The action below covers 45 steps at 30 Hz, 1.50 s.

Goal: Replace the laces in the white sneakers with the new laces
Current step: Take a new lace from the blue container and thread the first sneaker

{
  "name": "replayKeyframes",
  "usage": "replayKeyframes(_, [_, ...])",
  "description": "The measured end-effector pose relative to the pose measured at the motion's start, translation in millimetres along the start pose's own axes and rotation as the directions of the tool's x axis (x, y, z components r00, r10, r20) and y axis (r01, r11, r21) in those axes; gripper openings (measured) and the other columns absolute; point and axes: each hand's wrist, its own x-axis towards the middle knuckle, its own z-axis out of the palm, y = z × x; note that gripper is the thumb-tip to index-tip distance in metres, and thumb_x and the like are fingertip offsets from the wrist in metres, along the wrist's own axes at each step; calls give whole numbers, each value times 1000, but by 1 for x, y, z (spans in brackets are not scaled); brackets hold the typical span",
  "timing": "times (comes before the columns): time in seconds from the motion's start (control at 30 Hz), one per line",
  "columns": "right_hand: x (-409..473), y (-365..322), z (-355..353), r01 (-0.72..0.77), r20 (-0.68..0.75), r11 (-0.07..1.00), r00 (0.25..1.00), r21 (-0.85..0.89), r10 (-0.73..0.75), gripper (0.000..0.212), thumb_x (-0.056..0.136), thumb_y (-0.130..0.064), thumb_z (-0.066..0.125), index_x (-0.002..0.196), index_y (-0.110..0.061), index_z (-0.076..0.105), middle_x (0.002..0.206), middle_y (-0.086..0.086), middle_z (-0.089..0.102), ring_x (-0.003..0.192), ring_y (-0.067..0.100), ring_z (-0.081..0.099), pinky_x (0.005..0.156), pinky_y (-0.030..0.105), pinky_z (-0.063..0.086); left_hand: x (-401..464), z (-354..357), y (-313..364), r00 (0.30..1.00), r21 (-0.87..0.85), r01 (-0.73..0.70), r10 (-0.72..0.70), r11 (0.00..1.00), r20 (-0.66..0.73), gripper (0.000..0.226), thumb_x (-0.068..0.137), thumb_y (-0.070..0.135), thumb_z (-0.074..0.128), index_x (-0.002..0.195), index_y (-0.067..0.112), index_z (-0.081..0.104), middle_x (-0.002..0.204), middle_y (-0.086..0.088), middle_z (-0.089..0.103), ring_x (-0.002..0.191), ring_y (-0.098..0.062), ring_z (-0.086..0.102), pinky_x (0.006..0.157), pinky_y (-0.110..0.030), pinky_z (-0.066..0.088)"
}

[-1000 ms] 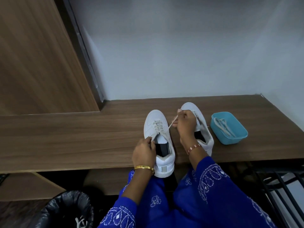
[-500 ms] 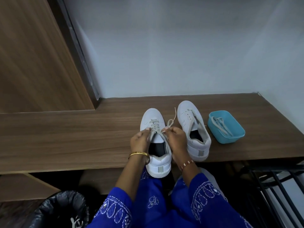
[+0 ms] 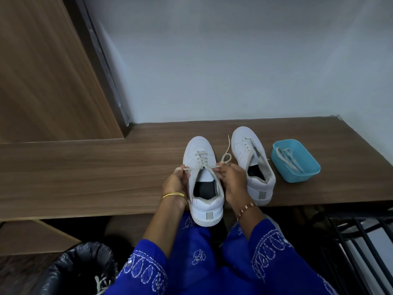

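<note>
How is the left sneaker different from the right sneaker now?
The left sneaker has a lace crossed through its lower eyelets; the right sneaker shows empty eyelets. Both hands pinch lace ends at the left sneaker; nothing touches the right one. Both are white and stand on the wooden shelf.

Laced sneaker [image 3: 203, 167] on shelf [image 3: 85, 167] btwn my hands, heel over front edge. 2nd sneaker [image 3: 253, 167] just right of it, tub [image 3: 306, 173] w/ laces [image 3: 289, 160] further right. Bin [image 3: 80, 269] below left.
</note>
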Motion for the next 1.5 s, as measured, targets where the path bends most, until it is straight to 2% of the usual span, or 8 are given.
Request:
replayKeyframes(0.23, [-4, -32, 6, 56, 65, 996, 996, 66, -60, 22, 94, -5, 45, 76, -7, 57, 73, 10, 61, 69, 17, 60, 74, 28, 50, -5, -3, 14, 989, 97, -97, 86, 991, 118, 21, 98, 23, 42, 88, 17, 59, 86, 2, 65, 80, -10, 60, 71, -24, 46])
replayKeyframes(0.47, [-18, -63, 16, 139, 117, 988, 982, 68, -147, 27, 95, -5, 42, 71, -7, 54, 70, 9, 58, 62, 18, 57, 66, 27, 50, -18, 10, 29, 971, 66, -192, 180, 979, 160, 25, 100, 19, 38, 86, 13, 59, 84, -1, 63, 75, -13, 61, 71, -25, 48])
replayKeyframes(0.7, [-25, -63, 16, 133, 99, 990, 986, 43, -136, 19, 93, -6, 45, 78, -5, 56, 63, 7, 53, 55, 15, 52, 60, 27, 47, -28, 14, 34, 958, 103, -221, 196, 970, 210, 25, 100, 14, 36, 118, 8, 52, 85, -3, 63, 74, -15, 61, 71, -26, 49])
replayKeyframes(0.87, [-29, -85, 25, 173, 116, 985, 978, 17, -173, 26, 96, -12, 44, 72, -8, 54, 59, 6, 53, 53, 15, 52, 57, 25, 46, -37, 31, 55, 923, 147, -331, 288, 932, 255, 29, 100, 17, 36, 115, 2, 57, 84, -4, 62, 74, -14, 60, 65, -21, 50])
replayKeyframes(1.03, [-32, -121, 45, 282, 220, 959, 935, 15, -278, 37, 100, -22, 39, 70, -8, 54, 46, 1, 57, 42, 13, 54, 54, 25, 48, -54, 54, 79, 865, 192, -437, 352, 879, 358, 26, 100, 14, 37, 87, 11, 59, 68, 1, 58, 52, -7, 56, 53, -17, 48])
replayKeyframes(1.13, [-37, -142, 58, 397, 306, 916, 880, -57, -363, 37, 100, -22, 37, 72, -8, 56, 49, 1, 59, 48, 16, 55, 56, 25, 50, -56, 68, 87, 845, 400, -491, 309, 774, 437, 23, 97, 6, 38, 90, 9, 60, 59, 1, 48, 38, -6, 45, 48, -19, 42])
replayKeyframes(1.3, [-50, -167, 83, 554, 525, 777, 775, -298, -351, 31, 98, -17, 39, 76, -6, 59, 61, 7, 61, 58, 17, 55, 59, 22, 45, -68, 83, 87, 773, 705, -626, 147, 335, 617, 30, 86, 0, 46, 65, 20, 55, 53, 4, 43, 51, -12, 37, 53, -24, 37])
replayKeyframes(1.5, [-37, -168, 75, 563, 609, 591, 779, -577, -148, 41, 96, -38, 45, 81, -7, 67, 73, 10, 65, 61, 16, 57, 60, 21, 45, -66, 80, 89, 709, 654, -700, 171, 287, 684, 39, 99, 19, 39, 65, 19, 57, 34, 15, 45, 37, 1, 41, 51, -22, 35])
